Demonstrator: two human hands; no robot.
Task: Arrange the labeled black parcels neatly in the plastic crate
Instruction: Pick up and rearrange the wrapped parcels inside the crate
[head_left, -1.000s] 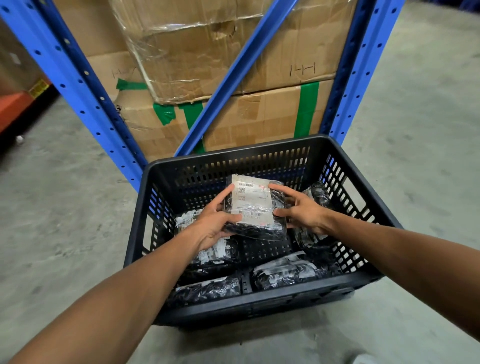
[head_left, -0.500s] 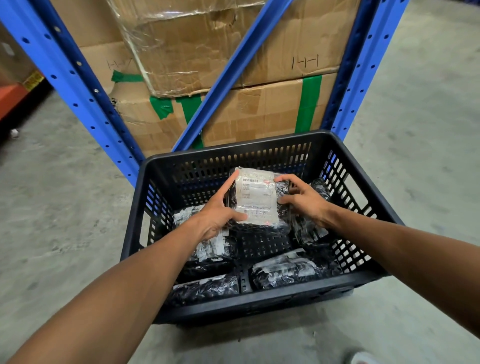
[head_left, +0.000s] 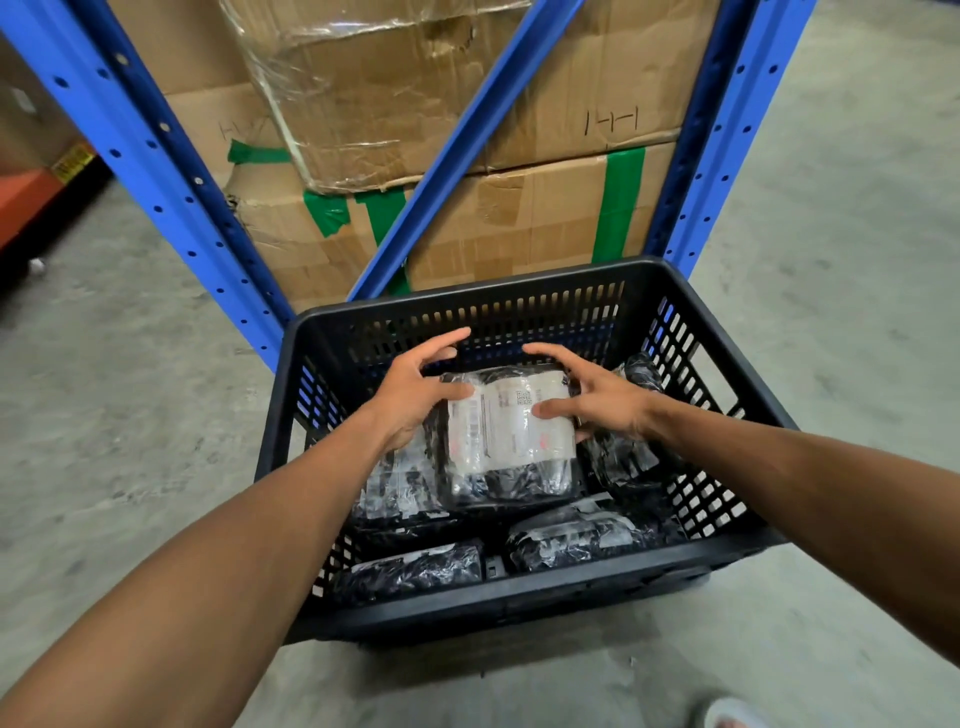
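A black plastic crate (head_left: 519, 288) stands on the floor with several black parcels in clear wrap inside. One parcel with a large white label (head_left: 511, 431) lies flat in the middle, resting on the others. My left hand (head_left: 410, 395) hovers at its upper left corner, fingers spread, thumb touching the wrap. My right hand (head_left: 597, 400) sits at its upper right, fingers apart, thumb resting on the label. More parcels lie at the left (head_left: 400, 483), the front left (head_left: 415, 569), the front right (head_left: 571, 538) and along the right wall (head_left: 631, 410).
Right behind the crate rises a blue steel rack (head_left: 156, 171) with a diagonal brace, holding stacked cardboard boxes (head_left: 519, 223) with green tape. Grey concrete floor lies all around. A shoe tip (head_left: 730, 714) shows at the bottom right.
The labeled parcel has been turned and lowered from mid-air onto the parcels in the crate's middle. Both hands have loosened, their fingers now spread apart over it.
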